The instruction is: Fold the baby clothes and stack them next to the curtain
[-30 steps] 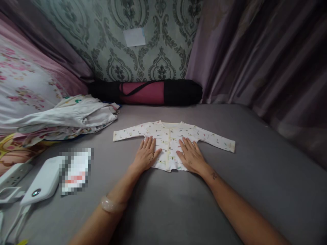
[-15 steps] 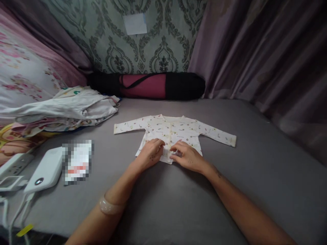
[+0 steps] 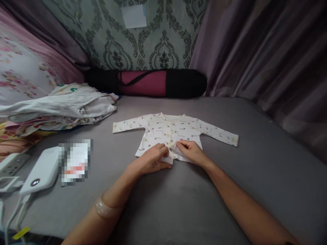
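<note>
White fabric with pink flowers [image 3: 22,75] stands at the far left, cut off by the picture's edge. Beside it, a pile of clothes [image 3: 79,105] lies loosely heaped. Nearer, a power strip [image 3: 12,163] is partly out of view, and a white power bank [image 3: 42,170] rests next to it with cables running down. Just right of that lies a packet [image 3: 76,161], blurred into blocks.

The left hand [image 3: 154,158] is on the lower front of the baby shirt [image 3: 158,132], fingers curled and thumb along the hem; whether it grips cloth, I cannot tell. The shirt lies flat on the grey sheet [image 3: 268,170] in the middle, front up, its 2 sleeves spread. To the right of the front opening, the right hand [image 3: 190,151] seems to pinch a raised bit of the edge between thumb and fingertips.

Judging by this, the step in hand is work at the shirt's lower front edge. The next move calls for the left hand to steady the hem while the right keeps its light pinch.

Hard to make out: any fastening beneath the fingers, the hem covered by the 2 hands, and the packet's print. The forearms run off the bottom.
</note>
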The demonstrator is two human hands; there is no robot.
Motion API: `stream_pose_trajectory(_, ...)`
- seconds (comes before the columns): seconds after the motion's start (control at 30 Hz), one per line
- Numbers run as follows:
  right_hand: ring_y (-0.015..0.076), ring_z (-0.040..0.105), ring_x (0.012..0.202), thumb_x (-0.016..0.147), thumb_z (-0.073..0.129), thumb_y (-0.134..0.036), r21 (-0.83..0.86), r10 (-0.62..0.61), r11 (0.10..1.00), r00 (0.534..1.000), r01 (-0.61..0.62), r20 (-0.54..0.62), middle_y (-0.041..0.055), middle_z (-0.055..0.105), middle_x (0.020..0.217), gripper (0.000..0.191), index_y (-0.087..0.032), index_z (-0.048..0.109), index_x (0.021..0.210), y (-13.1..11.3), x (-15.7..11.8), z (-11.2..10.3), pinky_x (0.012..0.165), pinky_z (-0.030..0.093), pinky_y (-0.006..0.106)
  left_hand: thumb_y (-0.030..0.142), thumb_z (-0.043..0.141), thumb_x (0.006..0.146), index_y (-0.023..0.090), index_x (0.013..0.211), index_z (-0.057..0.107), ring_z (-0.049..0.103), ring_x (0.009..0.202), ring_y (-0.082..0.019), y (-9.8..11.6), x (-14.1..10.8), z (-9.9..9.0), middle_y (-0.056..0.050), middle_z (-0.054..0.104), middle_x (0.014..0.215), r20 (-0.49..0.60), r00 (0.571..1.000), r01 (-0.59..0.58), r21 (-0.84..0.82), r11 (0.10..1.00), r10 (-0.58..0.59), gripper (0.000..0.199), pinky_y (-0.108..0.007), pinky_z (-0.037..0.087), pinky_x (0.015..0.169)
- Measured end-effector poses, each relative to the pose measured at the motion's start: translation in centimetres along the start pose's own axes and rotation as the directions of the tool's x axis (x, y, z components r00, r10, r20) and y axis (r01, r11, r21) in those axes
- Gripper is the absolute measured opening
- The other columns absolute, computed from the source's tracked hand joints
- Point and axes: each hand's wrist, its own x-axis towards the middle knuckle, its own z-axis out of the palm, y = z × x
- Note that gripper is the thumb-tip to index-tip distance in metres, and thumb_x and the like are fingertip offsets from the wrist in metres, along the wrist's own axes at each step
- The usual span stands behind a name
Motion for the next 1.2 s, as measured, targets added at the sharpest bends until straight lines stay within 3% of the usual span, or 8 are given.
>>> stream_pose_trajectory(0.27,0.0128,0.052,0.064,0.084,0.052,-0.059,0.261,0.197,0.945,0.98,-0.198,0.029,-0.0014,0.059,0.071,0.044,-0.017,0.066,0.084,0.1,-0.2,-0.2,0.057,0.038,0.022,0.03,0.05,0.092,0.019,0.09,0.062,0.055,0.086,-0.018,0.6,0.3,0.3,-0.006,0.061,0.089,0.016,0.994,-0.107,0.078,0.991,0.106,0.017,-0.028,0.043,0.078)
stream_pose_trajectory(0.4,0.0149,0.058,0.069,0.081,0.057,-0.06,0.389,0.272,0.884,0.962,-0.261,0.026,0.0005,0.066,0.079,0.045,-0.018,0.069,0.091,0.5,0.0,-0.1,0.063,0.044,0.024,0.033,0.045,0.094,0.017,0.084,0.065,0.056,0.076,-0.015,0.7,0.5,0.0,-0.004,0.063,0.08,-0.072,0.996,0.042,-0.083,0.996,-0.048,0.027,-0.025,0.042,0.07)
stream_pose_trajectory(0.53,0.0156,0.059,0.069,0.08,0.059,-0.059,0.427,0.304,0.858,0.952,-0.284,0.023,0.0009,0.068,0.08,0.043,-0.019,0.069,0.091,0.5,0.1,-0.1,0.063,0.045,0.024,0.039,0.045,0.093,0.015,0.084,0.065,0.054,0.069,-0.013,1.0,0.7,-0.6,-0.002,0.063,0.075,-0.192,0.943,0.207,-0.303,0.93,-0.272,0.032,-0.023,0.04,0.062)
stream_pose_trajectory(0.63,0.0151,0.058,0.068,0.082,0.057,-0.058,0.427,0.297,0.858,0.954,-0.285,0.042,0.0003,0.066,0.077,0.041,-0.019,0.068,0.09,0.1,-0.1,-0.1,0.062,0.044,0.024,0.04,0.046,0.093,0.015,0.086,0.066,0.054,0.07,-0.013,1.3,0.7,-0.7,-0.002,0.064,0.077,-0.176,0.948,0.193,-0.344,0.919,-0.265,0.033,-0.023,0.041,0.063)
stream_pose_trajectory(0.83,0.0133,0.051,0.067,0.088,0.049,-0.052,0.177,0.122,0.977,0.993,-0.122,0.012,-0.0019,0.056,0.069,0.039,-0.018,0.061,0.074,-0.6,-0.3,0.0,0.062,0.038,0.023,0.034,0.045,0.095,0.018,0.088,0.07,0.059,0.089,-0.017,1.6,0.5,-0.2,-0.008,0.066,0.093,-0.049,0.999,-0.027,-0.184,0.983,0.018,0.03,-0.026,0.044,0.081)
stream_pose_trajectory(0.93,0.0137,0.051,0.069,0.093,0.043,-0.046,-0.007,0.009,1.0,0.999,-0.008,0.042,-0.0013,0.055,0.068,0.04,-0.018,0.058,0.069,-1.0,-0.5,0.3,0.064,0.038,0.024,0.031,0.045,0.095,0.02,0.094,0.071,0.06,0.092,-0.017,1.7,0.2,-0.5,-0.008,0.068,0.097,-0.001,0.999,-0.054,-0.177,0.983,0.054,0.028,-0.027,0.044,0.084)
stream_pose_trajectory(1.1,0.0149,0.058,0.08,0.094,0.044,-0.037,-0.152,-0.108,0.978,0.967,0.145,0.231,0.0025,0.065,0.087,0.034,-0.019,0.064,0.073,-2.6,-1.3,-0.1,0.075,0.042,0.026,0.035,0.046,0.091,0.017,0.09,0.071,0.059,0.073,-0.015,1.2,-0.5,-2.5,-0.004,0.069,0.081,0.061,0.986,0.165,-0.273,0.948,-0.154,0.031,-0.023,0.043,0.064)
stream_pose_trajectory(1.2,0.0145,0.058,0.069,0.093,0.044,-0.041,-0.197,0.009,0.98,0.97,0.041,0.244,0.0006,0.065,0.074,0.037,-0.019,0.065,0.072,-3.4,-1.5,-2.0,0.063,0.042,0.024,0.034,0.046,0.088,0.016,0.087,0.069,0.057,0.07,-0.015,-0.3,-1.2,-3.5,-0.004,0.068,0.078,-0.095,0.928,0.34,-0.182,0.923,-0.36,0.03,-0.024,0.04,0.062)
